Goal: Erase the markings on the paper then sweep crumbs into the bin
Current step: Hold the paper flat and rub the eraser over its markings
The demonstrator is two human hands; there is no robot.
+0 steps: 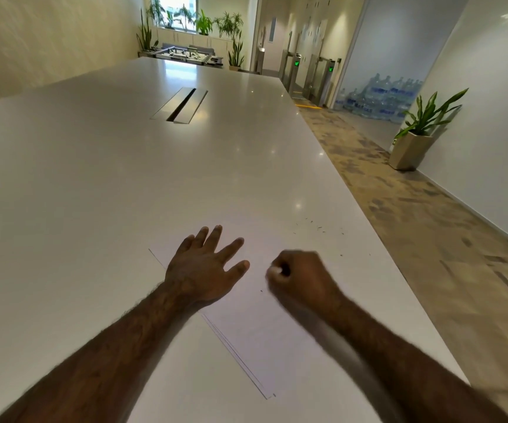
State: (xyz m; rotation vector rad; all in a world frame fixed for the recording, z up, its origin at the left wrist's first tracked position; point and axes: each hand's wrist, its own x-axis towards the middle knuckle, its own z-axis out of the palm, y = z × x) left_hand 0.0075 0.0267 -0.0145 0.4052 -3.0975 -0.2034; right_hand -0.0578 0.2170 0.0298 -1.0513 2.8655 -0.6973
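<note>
A white sheet of paper (265, 325) lies on the white table (94, 184) near its right edge. My left hand (204, 267) rests flat on the paper's upper left part, fingers spread. My right hand (298, 276) is curled in a fist over the paper, pinching a small white eraser (275, 271) whose tip shows at the thumb side. The right hand is blurred. Dark eraser crumbs (320, 227) are scattered on the table beyond the paper's far right corner, and one speck (261, 290) lies on the paper. No bin is in view.
A metal cable slot (181, 105) is set in the table's middle. The table's right edge runs close to my right arm, with carpeted floor (430, 239) beyond. A potted plant (414, 141) stands by the right wall, and stacked water bottles (378, 96) stand further back.
</note>
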